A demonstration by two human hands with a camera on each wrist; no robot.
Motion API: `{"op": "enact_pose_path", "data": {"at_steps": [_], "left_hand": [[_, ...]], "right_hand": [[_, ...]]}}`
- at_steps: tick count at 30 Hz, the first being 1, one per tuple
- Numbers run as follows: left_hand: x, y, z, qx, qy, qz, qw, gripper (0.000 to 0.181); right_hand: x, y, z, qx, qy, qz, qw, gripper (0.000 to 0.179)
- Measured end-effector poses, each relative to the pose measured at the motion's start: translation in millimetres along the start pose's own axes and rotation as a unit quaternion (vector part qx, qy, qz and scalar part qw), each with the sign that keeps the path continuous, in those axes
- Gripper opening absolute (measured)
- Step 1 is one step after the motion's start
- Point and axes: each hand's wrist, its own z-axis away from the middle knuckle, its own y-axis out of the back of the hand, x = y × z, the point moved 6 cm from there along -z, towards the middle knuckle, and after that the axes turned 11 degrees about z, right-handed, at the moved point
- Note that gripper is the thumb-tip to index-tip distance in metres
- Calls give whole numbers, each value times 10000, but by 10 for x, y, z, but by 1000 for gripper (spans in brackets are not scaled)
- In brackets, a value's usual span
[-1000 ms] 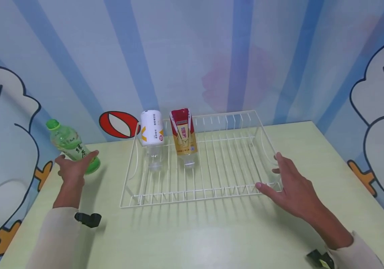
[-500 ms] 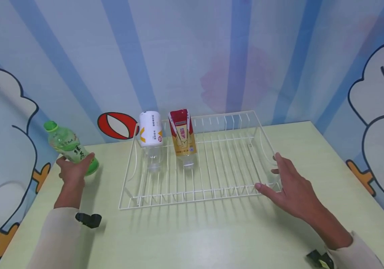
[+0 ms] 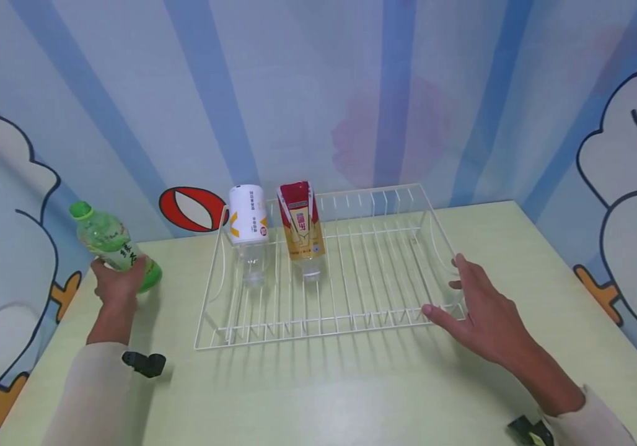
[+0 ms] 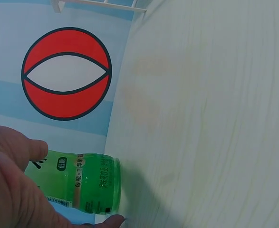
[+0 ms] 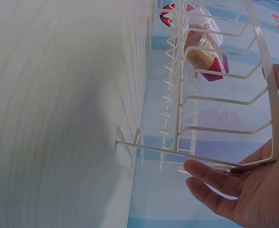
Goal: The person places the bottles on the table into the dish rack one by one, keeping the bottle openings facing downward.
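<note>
My left hand (image 3: pixel 118 282) grips a green plastic tea bottle (image 3: pixel 108 232) with a green cap at the table's far left. In the left wrist view, the thumb lies across the label of the bottle (image 4: pixel 89 183); whether its base touches the table, I cannot tell. At the right end of a white wire dish rack (image 3: pixel 363 266), my right hand (image 3: pixel 488 313) rests with thumb on the front rail and fairly straight fingers along the side. Inside the rack's left part stand a white-labelled container (image 3: pixel 248 214) and a red-and-gold pack (image 3: pixel 300 220), both with clear lower parts.
The pale wood-look table (image 3: pixel 318 390) carries the rack near its back edge. Behind rises a blue striped backdrop (image 3: pixel 307 93) printed with a red-and-white ball (image 3: pixel 193 207) and white cartoon figures at both sides.
My left thumb has come in closer around the tea bottle. The whole view has shifted slightly. My right hand stays at the rack's right end.
</note>
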Motion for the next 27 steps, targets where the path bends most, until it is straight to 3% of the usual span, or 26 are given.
{"op": "enact_pose_path", "data": {"at_steps": [11, 27], "left_hand": [[51, 18, 42, 66, -307, -121, 9994, 81], [451, -216, 292, 74, -1627, -720, 9840, 70]], "right_hand": [[-5, 7, 11, 56, 4, 48, 10000, 100], [1, 5, -5, 54, 36, 59, 10000, 102]]}}
